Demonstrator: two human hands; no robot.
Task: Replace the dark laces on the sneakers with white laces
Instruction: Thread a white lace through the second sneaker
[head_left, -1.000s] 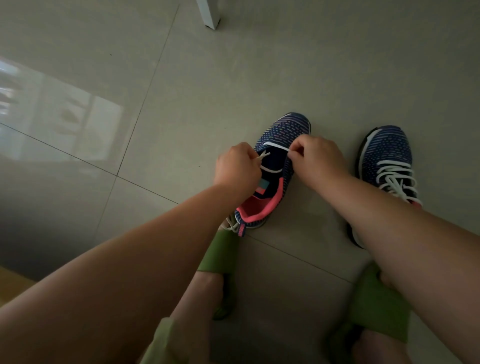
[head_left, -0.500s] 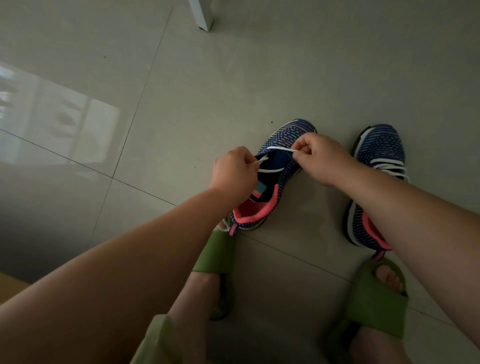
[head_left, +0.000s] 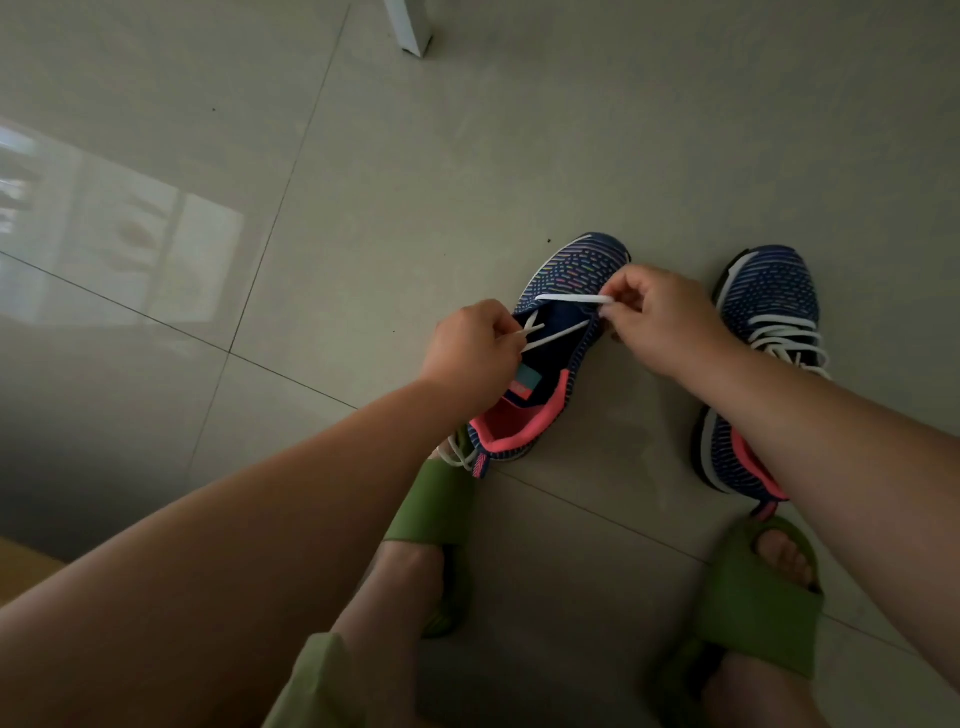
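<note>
Two navy knit sneakers with pink collars stand on the tiled floor. The left sneaker (head_left: 563, 280) carries a white lace (head_left: 569, 300) threaded through its lowest eyelets only. My left hand (head_left: 475, 353) pinches one end of that lace at the shoe's left side. My right hand (head_left: 657, 317) pinches the lace at the right edge, where a strand runs flat across the toe end. Loose white lace lies by the heel (head_left: 457, 452). The right sneaker (head_left: 769, 301) is fully laced in white, partly hidden behind my right forearm.
My feet in green slides (head_left: 763, 608) rest just below the sneakers, the left slide (head_left: 431, 514) touching the left shoe's heel. A white furniture leg (head_left: 410, 26) stands at the top. A wooden edge (head_left: 21, 566) shows at the lower left.
My hands have drawn slightly apart, showing more of the lace across the left sneaker. The view has tilted down, revealing both slides and the right sneaker's heel.
</note>
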